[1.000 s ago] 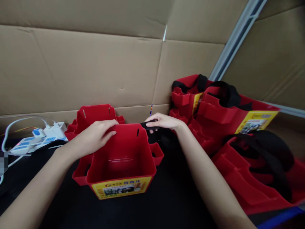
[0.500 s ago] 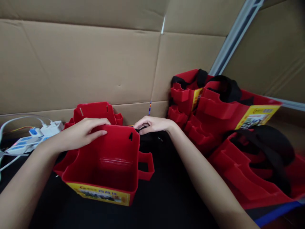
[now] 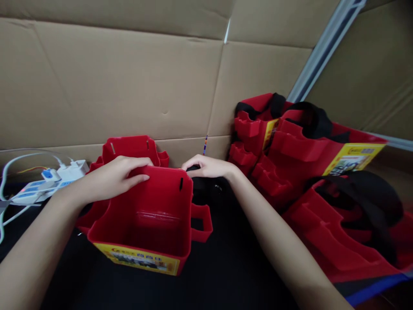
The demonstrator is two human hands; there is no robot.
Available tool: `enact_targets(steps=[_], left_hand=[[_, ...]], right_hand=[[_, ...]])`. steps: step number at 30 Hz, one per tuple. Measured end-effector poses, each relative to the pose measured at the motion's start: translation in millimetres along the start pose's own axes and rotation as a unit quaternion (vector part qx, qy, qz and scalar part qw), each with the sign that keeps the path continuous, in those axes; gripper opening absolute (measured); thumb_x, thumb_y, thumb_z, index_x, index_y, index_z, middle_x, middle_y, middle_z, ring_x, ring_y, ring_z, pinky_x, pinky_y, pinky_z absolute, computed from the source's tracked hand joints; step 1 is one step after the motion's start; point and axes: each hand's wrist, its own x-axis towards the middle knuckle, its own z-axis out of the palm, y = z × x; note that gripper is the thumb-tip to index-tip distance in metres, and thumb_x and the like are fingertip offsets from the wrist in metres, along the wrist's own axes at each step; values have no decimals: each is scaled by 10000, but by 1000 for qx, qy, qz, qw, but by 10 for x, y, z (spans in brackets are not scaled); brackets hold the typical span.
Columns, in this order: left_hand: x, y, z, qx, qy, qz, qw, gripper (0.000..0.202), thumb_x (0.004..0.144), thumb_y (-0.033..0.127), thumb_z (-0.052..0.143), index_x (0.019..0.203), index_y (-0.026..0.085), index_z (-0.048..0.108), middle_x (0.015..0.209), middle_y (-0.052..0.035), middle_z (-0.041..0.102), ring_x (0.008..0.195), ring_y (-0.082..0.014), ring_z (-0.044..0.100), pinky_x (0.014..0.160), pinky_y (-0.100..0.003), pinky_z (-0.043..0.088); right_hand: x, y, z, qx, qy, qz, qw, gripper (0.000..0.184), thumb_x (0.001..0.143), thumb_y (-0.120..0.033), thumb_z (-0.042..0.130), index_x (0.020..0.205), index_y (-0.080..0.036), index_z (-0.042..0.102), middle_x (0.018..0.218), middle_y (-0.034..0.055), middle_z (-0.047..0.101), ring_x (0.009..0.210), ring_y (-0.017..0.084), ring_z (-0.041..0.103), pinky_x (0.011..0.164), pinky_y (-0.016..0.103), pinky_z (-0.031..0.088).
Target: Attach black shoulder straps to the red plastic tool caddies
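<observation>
A red plastic caddy (image 3: 151, 224) with a yellow label stands open on the black table in front of me. My left hand (image 3: 119, 176) grips its far rim, fingers curled over the edge. My right hand (image 3: 208, 167) is closed on the end of a black strap (image 3: 206, 189) just behind the caddy's far right corner, beside a slot in the wall. A second red caddy (image 3: 130, 148) stands behind the first one.
A pile of red caddies with black straps (image 3: 309, 163) lies at the right. A white power strip with plugs and cables (image 3: 45, 185) sits at the left. Cardboard walls (image 3: 129, 86) close off the back, and a metal bar (image 3: 322, 47) runs diagonally at upper right.
The caddy has turned and shifted left, its label now facing lower left. My right hand has come closer to the caddy's far corner with the strap.
</observation>
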Motion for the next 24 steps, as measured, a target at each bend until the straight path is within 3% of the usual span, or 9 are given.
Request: enact_targets(steps=[3, 6, 8, 9, 11, 14, 20, 24], left_hand=[[-10, 69, -5, 28, 17, -2, 999, 179, 895, 303, 473, 1038, 262, 571, 1047, 17, 654, 926, -159, 609, 773, -274, 467], [-32, 315, 12, 125, 149, -25, 981, 255, 852, 326, 532, 1091, 237, 550, 1143, -33, 627, 1035, -225, 578, 827, -336, 451], [-47, 543, 57, 170, 223, -74, 957, 174, 842, 357, 537, 939, 225, 594, 1012, -36, 662, 922, -242, 606, 763, -357, 448], [-49, 650, 93, 169, 221, -100, 955, 175, 844, 384, 527, 834, 228, 604, 888, -20, 674, 802, -229, 616, 689, -346, 443], [-37, 807, 187, 138, 157, -132, 969, 293, 853, 451, 492, 693, 236, 611, 687, 5, 653, 623, -201, 593, 569, -316, 402], [22, 855, 338, 94, 75, -146, 982, 376, 859, 495, 455, 661, 240, 648, 597, -5, 642, 557, -199, 579, 477, -289, 337], [114, 737, 455, 91, 66, -121, 986, 256, 832, 329, 478, 660, 213, 629, 606, -9, 653, 528, -183, 577, 449, -269, 307], [127, 762, 391, 82, 43, -121, 988, 217, 795, 285, 486, 618, 200, 578, 584, 2, 614, 535, -163, 554, 471, -264, 312]], right_hand=[[9, -37, 10, -4, 5, 4, 1000, 226, 842, -287, 560, 936, -128, 690, 969, 45, 690, 903, 142, 601, 855, 273, 436], [15, -68, 17, 6, 8, 7, 1000, 220, 828, -274, 571, 950, -139, 694, 980, 40, 691, 914, 143, 601, 856, 272, 437], [10, -81, 16, 16, 9, 13, 1000, 212, 804, -261, 596, 947, -144, 698, 959, 33, 694, 896, 141, 602, 847, 270, 441], [5, -85, 14, 21, 9, 16, 1000, 207, 791, -257, 609, 937, -144, 701, 944, 31, 694, 884, 140, 603, 842, 270, 443], [-7, -90, 11, 30, 14, 22, 999, 185, 768, -253, 631, 895, -141, 705, 897, 25, 694, 848, 136, 604, 827, 268, 447], [-18, -102, 10, 38, 22, 25, 999, 143, 743, -241, 655, 832, -139, 701, 827, 10, 686, 797, 126, 599, 804, 261, 453], [-22, -234, 9, 14, 12, -8, 1000, 153, 791, -234, 619, 872, -127, 692, 884, 31, 682, 838, 138, 610, 819, 273, 459], [-27, -448, 91, -9, 85, -94, 992, 331, 863, -257, 554, 1173, -149, 594, 1179, 82, 608, 1063, 156, 566, 916, 294, 436]])
